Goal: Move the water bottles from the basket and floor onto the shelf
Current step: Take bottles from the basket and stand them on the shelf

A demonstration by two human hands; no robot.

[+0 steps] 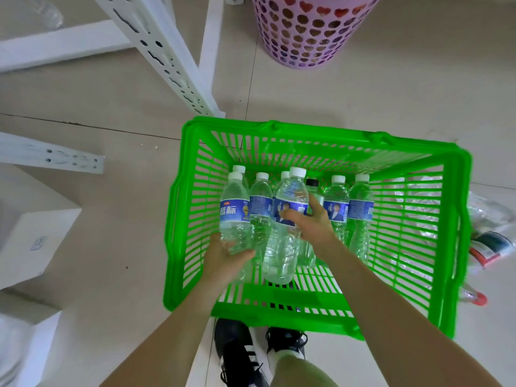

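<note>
A green plastic basket [452, 247] stands on the floor in front of me and holds several clear water bottles with blue labels and white caps. My left hand [226, 258] grips the lower part of the leftmost bottle [234, 208]. My right hand [310, 223] grips a taller-looking bottle [287, 196] around its label, lifted above the others. More bottles [360, 208] lie side by side to the right. One black-capped bottle [312, 183] sits behind my right hand. The white shelf frame [156, 48] rises at the upper left.
A pink basket [307, 32] with heart-shaped holes stands behind the green one. Crumpled plastic and other bottles [488, 241] lie on the floor at the right. White boxes [36, 230] are at the left. My shoes [251, 356] are just below the basket.
</note>
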